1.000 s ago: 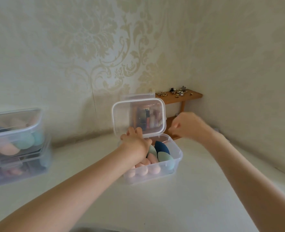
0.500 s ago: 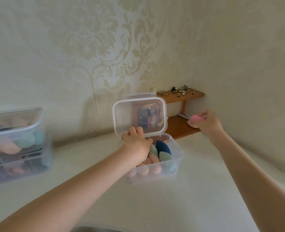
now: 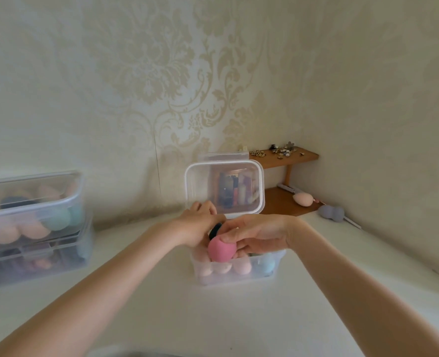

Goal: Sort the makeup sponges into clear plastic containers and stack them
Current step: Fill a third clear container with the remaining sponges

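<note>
Back from the shelf, the right hand (image 3: 259, 234) pinches a pink sponge (image 3: 221, 249) over the open container (image 3: 239, 275); the left hand (image 3: 200, 226), fingers curled, apparently steadies the rim; best to press the sponge into a gap.

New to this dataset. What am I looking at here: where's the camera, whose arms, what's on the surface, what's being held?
No machine here: a person works with bare hands, and the single camera sits on their head, looking forward and down, so both arms reach in from the bottom of the picture. The wide lens bends the walls.

The right hand pinches a pink sponge over the open clear container, which already holds peach and pale blue sponges; its hinged lid stands upright behind. The left hand is at the container's back left edge; its fingers are curled, but what they grip is hidden.

On the white surface, at the left, two closed containers of sponges sit stacked. At the back right, a wooden shelf carries a peach sponge, and a grey sponge lies beside it on the white surface.
</note>
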A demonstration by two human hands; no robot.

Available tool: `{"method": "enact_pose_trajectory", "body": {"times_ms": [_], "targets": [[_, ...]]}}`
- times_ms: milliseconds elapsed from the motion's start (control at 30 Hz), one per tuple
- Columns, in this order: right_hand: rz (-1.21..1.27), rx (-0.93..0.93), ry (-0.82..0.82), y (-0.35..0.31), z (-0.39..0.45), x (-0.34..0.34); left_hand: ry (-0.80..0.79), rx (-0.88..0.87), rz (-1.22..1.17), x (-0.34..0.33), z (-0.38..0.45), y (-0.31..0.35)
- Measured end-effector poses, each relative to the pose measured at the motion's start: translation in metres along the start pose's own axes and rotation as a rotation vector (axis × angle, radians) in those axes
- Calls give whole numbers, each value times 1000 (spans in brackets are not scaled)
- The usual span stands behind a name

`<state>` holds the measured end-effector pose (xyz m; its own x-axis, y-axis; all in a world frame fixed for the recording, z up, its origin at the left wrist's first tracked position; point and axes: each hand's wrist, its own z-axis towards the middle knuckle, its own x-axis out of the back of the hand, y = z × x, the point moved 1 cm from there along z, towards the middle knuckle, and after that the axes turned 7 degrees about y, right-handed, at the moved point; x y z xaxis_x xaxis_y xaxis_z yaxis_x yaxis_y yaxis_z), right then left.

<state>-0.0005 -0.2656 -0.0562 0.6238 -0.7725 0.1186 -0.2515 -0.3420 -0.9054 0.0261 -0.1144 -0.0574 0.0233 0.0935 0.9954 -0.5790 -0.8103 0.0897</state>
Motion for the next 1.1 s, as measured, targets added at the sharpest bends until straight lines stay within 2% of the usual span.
{"method": "enact_pose_trajectory", "body": {"times_ms": [167,300,433,500,567,633,700,833,933,1000,1100], "targets": [[-92,-34,117,0,12,-9,-139,-24,-177,12,-4,-19],[-176,-30,284,3,22,-11,-109,-51,-50,5,-7,-18],[-297,-20,338,4,25,-15,-80,-86,47,1,-3,-15],[-343,-8,320,3,23,-14,-120,-85,85,2,-3,-13],[-302,-17,231,1,16,-12,-142,-59,108,4,-3,-10],[-264,-12,100,-1,8,-9,-141,-45,111,5,-4,-9],[-299,-1,76,-1,3,-9,-106,-18,84,4,-4,-9],[-589,-13,182,-9,13,-19,-45,3,46,3,-1,-7],[-1022,-74,248,-10,34,-30,-42,-10,52,8,0,-5],[-1279,-13,336,-9,45,-41,-25,-5,74,8,0,-5],[-1316,66,422,-9,47,-47,-12,1,118,6,-2,-4]]}}
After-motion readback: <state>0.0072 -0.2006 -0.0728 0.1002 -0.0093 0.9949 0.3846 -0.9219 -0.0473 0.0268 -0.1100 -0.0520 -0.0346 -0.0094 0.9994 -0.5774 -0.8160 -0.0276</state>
